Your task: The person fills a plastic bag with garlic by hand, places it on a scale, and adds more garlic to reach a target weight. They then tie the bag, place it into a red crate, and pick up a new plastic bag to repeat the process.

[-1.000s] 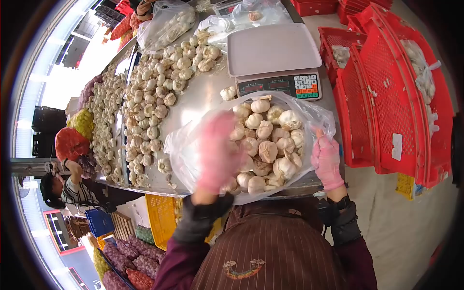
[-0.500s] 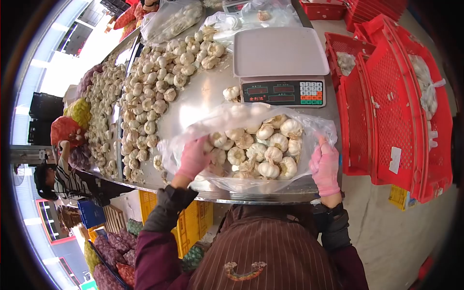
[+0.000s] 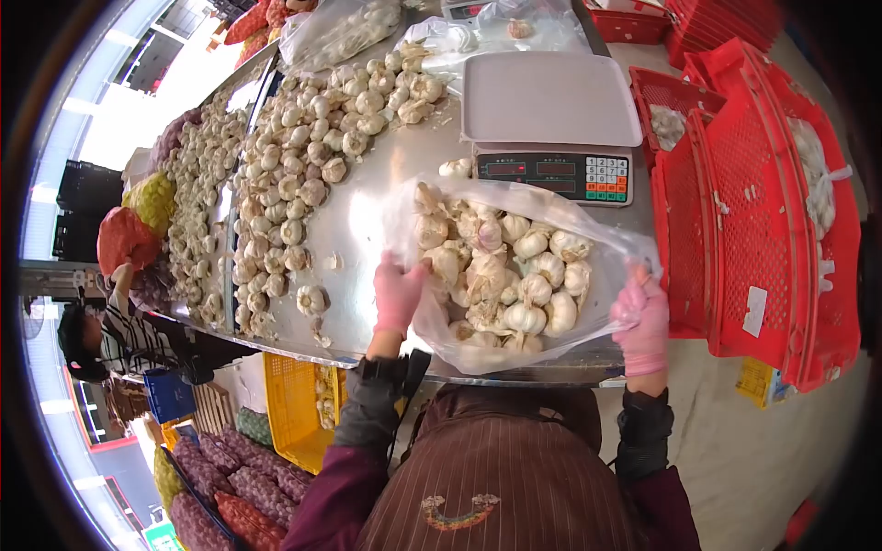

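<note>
The left hand (image 3: 398, 292), in a pink glove, has its grip closed on the left edge of a clear plastic bag (image 3: 597, 239), the thumb and fingers drawn together on the film. The right hand (image 3: 641, 319), gloved in pink too, pinches the opposite edge of the bag, its grip nearly closed around a gathered fold. Between the two hands the bag lies on the metal counter (image 3: 354, 216), close to the edge nearest the person, with many garlic bulbs (image 3: 524, 280) inside it. Just beyond the bag stands a digital scale (image 3: 551, 99), its flat tray facing up and its keypad (image 3: 606, 178) turned toward the person. One loose bulb (image 3: 456, 168) sits beside the scale's near left corner. To the left of the bag a long pile of garlic (image 3: 285, 197) spreads over the counter, and a few bulbs lie a little apart from it near the front edge. Past the far end of that pile rests another filled plastic bag (image 3: 340, 35), and more thin plastic (image 3: 524, 32) lies behind the scale with a single bulb on it. On the right, red crates (image 3: 749, 211) stand next to the counter, some with bagged garlic in them. On the far left, another person in a striped top (image 3: 124, 340) reaches toward a red mesh sack (image 3: 127, 241), and a yellow crate (image 3: 299, 404) stands below the counter's front edge.
</note>
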The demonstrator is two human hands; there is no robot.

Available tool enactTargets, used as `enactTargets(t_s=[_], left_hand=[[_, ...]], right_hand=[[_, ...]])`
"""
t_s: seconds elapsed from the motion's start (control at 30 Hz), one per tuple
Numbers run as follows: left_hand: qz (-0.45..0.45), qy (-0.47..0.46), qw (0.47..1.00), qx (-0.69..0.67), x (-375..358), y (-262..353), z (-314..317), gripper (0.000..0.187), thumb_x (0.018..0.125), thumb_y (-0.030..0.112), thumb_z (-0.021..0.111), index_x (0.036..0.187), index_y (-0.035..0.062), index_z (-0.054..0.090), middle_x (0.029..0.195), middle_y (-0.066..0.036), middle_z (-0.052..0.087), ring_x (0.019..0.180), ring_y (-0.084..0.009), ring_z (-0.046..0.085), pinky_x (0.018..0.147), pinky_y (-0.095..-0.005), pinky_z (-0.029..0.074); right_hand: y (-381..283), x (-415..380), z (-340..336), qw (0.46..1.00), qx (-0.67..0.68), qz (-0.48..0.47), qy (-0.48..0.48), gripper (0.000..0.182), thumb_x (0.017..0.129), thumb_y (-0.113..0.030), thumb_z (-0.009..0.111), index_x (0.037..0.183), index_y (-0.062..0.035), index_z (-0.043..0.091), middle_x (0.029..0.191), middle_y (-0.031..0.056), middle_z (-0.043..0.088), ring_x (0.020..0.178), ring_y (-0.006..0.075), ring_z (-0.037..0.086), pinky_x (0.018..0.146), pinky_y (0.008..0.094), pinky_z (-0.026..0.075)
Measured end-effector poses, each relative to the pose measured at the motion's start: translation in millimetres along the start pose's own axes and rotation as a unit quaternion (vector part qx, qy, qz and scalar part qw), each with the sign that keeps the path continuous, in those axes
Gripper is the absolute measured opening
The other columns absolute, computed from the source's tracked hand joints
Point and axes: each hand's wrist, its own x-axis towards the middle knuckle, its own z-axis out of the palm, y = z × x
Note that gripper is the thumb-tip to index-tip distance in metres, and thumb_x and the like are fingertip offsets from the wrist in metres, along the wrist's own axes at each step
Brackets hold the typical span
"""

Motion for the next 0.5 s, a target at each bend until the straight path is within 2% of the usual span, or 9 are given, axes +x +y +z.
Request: enactTargets(t_s=[0.03, 0.1, 0.17, 0.23, 0.3, 0.37, 0.4, 0.43, 0.5], left_hand=[[0.000, 0.002, 1.000, -0.003, 2.8, 0.3, 0.7, 0.045, 0.075, 0.021, 0.073, 0.110, -0.0038, 0.059, 0.089, -0.015, 0.066, 0.079, -0.0232, 0.063, 0.069, -0.0365, 0.049], [0.106, 0.030, 0.964, -0.242, -13.0, 48.0, -16.8, 0.024, 0.082, 0.010, 0.066, 0.101, -0.0043, 0.062, 0.068, -0.003, 0.064, 0.059, -0.0105, 0.057, 0.053, -0.0244, 0.044], [0.101, 0.061, 0.963, -0.244, -44.3, 88.3, -78.2, 0.016, 0.085, 0.004, 0.062, 0.098, -0.0045, 0.065, 0.074, 0.000, 0.064, 0.068, -0.0051, 0.056, 0.057, -0.0218, 0.044], [0.089, 0.078, 0.953, -0.279, -57.8, 83.2, -110.5, 0.013, 0.085, 0.005, 0.063, 0.094, -0.0032, 0.066, 0.073, 0.001, 0.063, 0.068, -0.0049, 0.055, 0.057, -0.0208, 0.043], [0.119, 0.086, 0.949, -0.279, -61.2, 38.2, -109.8, 0.013, 0.085, 0.004, 0.062, 0.095, -0.0026, 0.066, 0.073, 0.001, 0.062, 0.068, -0.0048, 0.054, 0.058, -0.0203, 0.042], [0.158, 0.119, 0.939, -0.282, -53.9, -12.8, -97.3, 0.016, 0.084, 0.000, 0.057, 0.098, -0.0032, 0.065, 0.073, 0.001, 0.061, 0.067, -0.0059, 0.054, 0.060, -0.0210, 0.043], [0.170, 0.144, 0.930, -0.291, -50.2, -23.8, -95.9, 0.020, 0.083, -0.002, 0.054, 0.100, -0.0043, 0.064, 0.074, 0.001, 0.061, 0.066, -0.0072, 0.054, 0.061, -0.0224, 0.043], [0.065, 0.097, 0.965, -0.236, -57.2, -33.8, -105.5, 0.023, 0.082, -0.003, 0.052, 0.101, -0.0054, 0.063, 0.074, 0.000, 0.062, 0.066, -0.0087, 0.055, 0.062, -0.0238, 0.045], [0.040, 0.118, 0.961, -0.247, -54.9, -61.0, -108.1, 0.024, 0.081, -0.003, 0.052, 0.102, -0.0063, 0.062, 0.073, -0.001, 0.062, 0.065, -0.0097, 0.055, 0.061, -0.0244, 0.044]], right_hand=[[-11.7, -5.6, 15.8, 0.997, 0.061, 0.004, -0.043, 0.024, 0.098, -0.028, 0.045, 0.108, -0.0106, 0.059, 0.049, -0.0107, 0.024, 0.035, 0.0052, 0.019, 0.032, 0.0218, 0.019], [-24.0, -39.9, 87.6, 0.992, 0.032, -0.008, -0.120, 0.024, 0.099, -0.027, 0.043, 0.109, -0.0118, 0.059, 0.049, -0.0102, 0.023, 0.036, 0.0043, 0.019, 0.031, 0.0202, 0.019], [-13.7, -57.7, 151.4, 0.928, 0.050, 0.071, -0.363, 0.022, 0.100, -0.022, 0.041, 0.104, -0.0075, 0.057, 0.053, -0.0102, 0.029, 0.039, 0.0014, 0.025, 0.032, 0.0192, 0.020], [24.9, -92.3, 222.5, 0.964, -0.096, -0.012, -0.246, 0.019, 0.099, -0.018, 0.041, 0.091, -0.0089, 0.056, 0.053, -0.0093, 0.030, 0.039, 0.0023, 0.026, 0.032, 0.0196, 0.022], [95.3, -80.8, 230.4, 0.897, -0.013, 0.215, -0.386, 0.024, 0.093, -0.018, 0.047, 0.069, -0.0137, 0.044, 0.052, -0.0060, 0.033, 0.039, 0.0066, 0.031, 0.035, 0.0235, 0.027], [117.3, -97.8, 238.6, 0.816, -0.205, 0.311, -0.443, 0.019, 0.094, -0.023, 0.044, 0.083, -0.0116, 0.055, 0.053, -0.0054, 0.035, 0.041, 0.0067, 0.033, 0.035, 0.0232, 0.027], [120.0, -95.3, 230.9, 0.805, -0.220, 0.328, -0.442, 0.019, 0.094, -0.023, 0.044, 0.083, -0.0116, 0.055, 0.053, -0.0054, 0.035, 0.041, 0.0067, 0.033, 0.035, 0.0232, 0.027], [114.7, -87.2, 216.6, 0.843, -0.184, 0.296, -0.411, 0.025, 0.096, -0.025, 0.043, 0.084, -0.0092, 0.057, 0.052, -0.0050, 0.035, 0.040, 0.0073, 0.034, 0.037, 0.0237, 0.029], [102.9, -89.0, 212.1, 0.917, -0.128, 0.121, -0.359, 0.028, 0.099, -0.030, 0.043, 0.099, -0.0063, 0.059, 0.049, -0.0071, 0.033, 0.036, 0.0058, 0.029, 0.035, 0.0229, 0.024]])
